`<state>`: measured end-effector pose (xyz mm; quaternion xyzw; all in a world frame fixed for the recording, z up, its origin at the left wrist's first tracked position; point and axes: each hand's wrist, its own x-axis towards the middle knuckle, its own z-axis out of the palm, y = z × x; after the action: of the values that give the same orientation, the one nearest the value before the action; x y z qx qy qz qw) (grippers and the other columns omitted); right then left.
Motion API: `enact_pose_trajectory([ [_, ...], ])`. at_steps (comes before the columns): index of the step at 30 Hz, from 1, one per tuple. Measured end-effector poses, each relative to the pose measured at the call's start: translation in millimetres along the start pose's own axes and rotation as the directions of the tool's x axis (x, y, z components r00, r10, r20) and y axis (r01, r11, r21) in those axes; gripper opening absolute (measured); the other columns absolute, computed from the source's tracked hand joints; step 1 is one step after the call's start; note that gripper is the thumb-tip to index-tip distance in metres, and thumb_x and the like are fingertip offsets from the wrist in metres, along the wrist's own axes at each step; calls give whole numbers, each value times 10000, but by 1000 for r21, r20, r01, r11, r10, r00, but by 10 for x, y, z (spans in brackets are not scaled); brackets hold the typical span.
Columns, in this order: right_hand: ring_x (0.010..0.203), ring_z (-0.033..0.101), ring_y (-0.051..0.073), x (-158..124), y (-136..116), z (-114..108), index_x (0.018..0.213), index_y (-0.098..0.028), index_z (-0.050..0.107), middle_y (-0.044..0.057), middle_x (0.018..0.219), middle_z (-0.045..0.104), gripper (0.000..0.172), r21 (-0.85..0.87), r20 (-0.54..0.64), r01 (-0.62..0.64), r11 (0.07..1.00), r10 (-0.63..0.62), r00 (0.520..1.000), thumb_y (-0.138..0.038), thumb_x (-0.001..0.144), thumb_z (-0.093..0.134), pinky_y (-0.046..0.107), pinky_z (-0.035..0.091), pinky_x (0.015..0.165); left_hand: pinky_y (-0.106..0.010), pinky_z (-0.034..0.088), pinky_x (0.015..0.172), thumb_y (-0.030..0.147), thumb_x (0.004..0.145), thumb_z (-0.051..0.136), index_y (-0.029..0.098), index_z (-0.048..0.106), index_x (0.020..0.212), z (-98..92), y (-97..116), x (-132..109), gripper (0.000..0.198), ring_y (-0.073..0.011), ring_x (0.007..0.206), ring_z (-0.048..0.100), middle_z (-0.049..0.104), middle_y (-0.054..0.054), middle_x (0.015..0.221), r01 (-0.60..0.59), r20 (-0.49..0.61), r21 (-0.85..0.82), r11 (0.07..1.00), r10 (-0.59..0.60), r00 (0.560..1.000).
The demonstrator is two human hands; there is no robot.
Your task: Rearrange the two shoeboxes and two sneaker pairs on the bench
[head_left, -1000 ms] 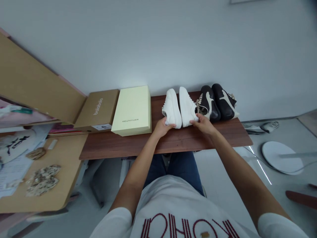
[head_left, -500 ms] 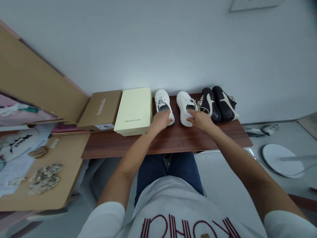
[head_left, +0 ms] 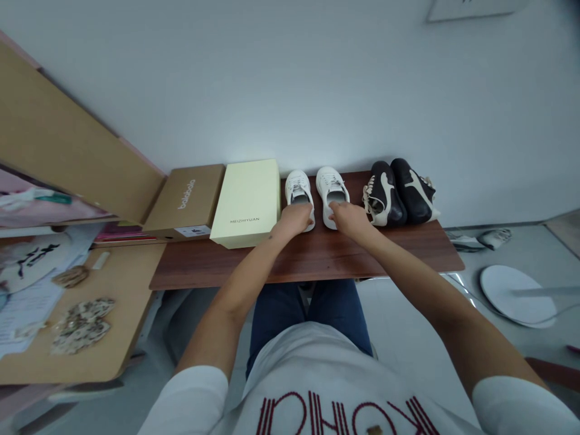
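Note:
Two white lace-up sneakers stand side by side on a reddish-brown wooden board (head_left: pixel 326 266), toes toward the wall, with a narrow gap between them. My left hand (head_left: pixel 295 220) grips the heel of the left white sneaker (head_left: pixel 298 181). The heel of the right white sneaker (head_left: pixel 330 181) is in my right hand (head_left: pixel 348 219), its fingers closed over the collar. Part of each heel is hidden behind my fingers. Right of my right hand sits a pair of black shoes with cream stripes, a near one (head_left: pixel 385 193) and a far one (head_left: pixel 413 190).
Left of the sneakers lie a pale yellow shoebox (head_left: pixel 248 199) and a brown shoebox (head_left: pixel 190 199). A desk (head_left: pixel 122 308) with papers and a patterned scrunchie (head_left: pixel 84 326) is at far left. On the floor at right are a round white base (head_left: pixel 502 290) and grey shoes (head_left: pixel 493 238).
My right hand has moved left with the right white sneaker, closer to the left one and straighter. The left sneaker has turned slightly and now points straighter at the wall.

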<state>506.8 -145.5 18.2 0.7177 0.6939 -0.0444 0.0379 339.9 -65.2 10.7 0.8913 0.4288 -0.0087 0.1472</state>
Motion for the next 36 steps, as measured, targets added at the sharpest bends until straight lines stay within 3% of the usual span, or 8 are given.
enact_pose_trajectory([
  [4,1002,707,282,23,-86,12,1224,-145,578,208,1154,709,272,-11,11,15,1000,-15,1000,-271,1020,449,309,493,734,-457,489,943,213,804,753,159,695,1045,-3,-2,9,254,-385,1091,687,728,-200,1091,19,-4,-41,999,-19,1000],
  [10,1046,698,280,28,-146,32,1224,-130,583,218,1167,706,278,36,33,7,999,-8,999,-241,1020,431,309,512,755,-462,507,893,214,834,714,123,671,1146,0,9,-12,328,-420,1104,680,709,-248,1156,-22,38,81,996,19,999],
  [14,1048,688,293,30,-145,42,1234,-123,596,220,1172,699,285,52,30,11,999,-13,999,-220,1003,460,335,514,770,-430,504,881,239,826,727,148,671,1155,-3,13,-33,346,-397,1088,689,720,-228,1143,-10,54,101,995,4,999],
  [18,1106,641,301,2,-82,24,1268,-151,610,195,1249,674,321,114,-61,53,992,-46,997,-270,977,545,362,502,856,-416,500,856,309,847,714,137,668,1146,-30,16,-51,348,-389,1059,697,727,-228,1129,4,80,169,986,-17,997],
  [22,1124,617,324,-101,134,-24,1257,-157,642,176,1241,678,334,191,-265,88,978,-35,964,-313,979,544,408,483,913,-422,485,892,454,911,629,138,611,1222,-135,81,-93,443,-357,1068,692,733,-190,1143,0,-24,204,979,5,1000],
  [26,1075,642,320,-245,493,-65,1199,-161,672,152,1164,715,298,238,-393,75,968,25,919,-292,966,541,407,487,886,-416,477,899,428,963,550,162,572,1269,-246,302,-94,406,-323,1090,678,724,-153,1185,-59,-120,178,982,82,989],
  [30,1051,656,316,-406,860,-93,1172,-170,682,142,1148,726,298,263,-441,9,965,111,891,-314,961,529,396,493,850,-403,470,899,410,979,529,165,571,1263,-237,618,0,377,-306,1092,674,720,-139,1195,-120,-131,165,979,142,981],
  [36,1042,657,319,-661,1299,-91,1165,-174,693,140,1119,734,326,252,-421,-129,959,228,878,-344,961,504,396,491,844,-379,464,910,400,976,548,169,573,1253,-97,1014,193,362,-284,1106,668,716,-134,1193,-211,-122,140,967,228,966],
])
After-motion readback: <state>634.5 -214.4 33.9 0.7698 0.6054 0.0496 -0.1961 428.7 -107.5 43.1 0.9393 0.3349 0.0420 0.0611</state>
